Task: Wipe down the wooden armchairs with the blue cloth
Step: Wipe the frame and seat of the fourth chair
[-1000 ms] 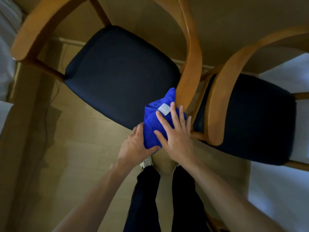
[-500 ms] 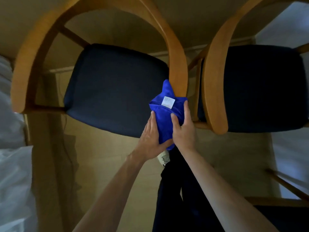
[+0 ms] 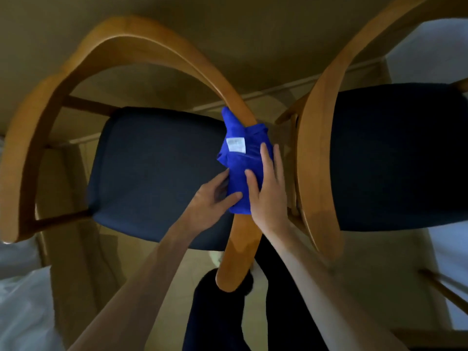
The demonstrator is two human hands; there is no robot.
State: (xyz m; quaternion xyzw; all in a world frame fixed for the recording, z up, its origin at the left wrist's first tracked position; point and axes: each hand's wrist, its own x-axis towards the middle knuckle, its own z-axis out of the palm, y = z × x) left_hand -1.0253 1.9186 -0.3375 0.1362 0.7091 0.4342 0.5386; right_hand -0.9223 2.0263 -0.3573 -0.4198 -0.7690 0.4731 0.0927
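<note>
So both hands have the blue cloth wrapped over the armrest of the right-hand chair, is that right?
Not quite. The head view shows the left hand and right hand holding the blue cloth over the armrest of the left-hand chair, not the right-hand one.

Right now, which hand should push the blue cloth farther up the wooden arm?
Probably the right hand: its fingers lie flat over the blue cloth on the armrest. The left hand only pinches the cloth's lower edge.
</note>
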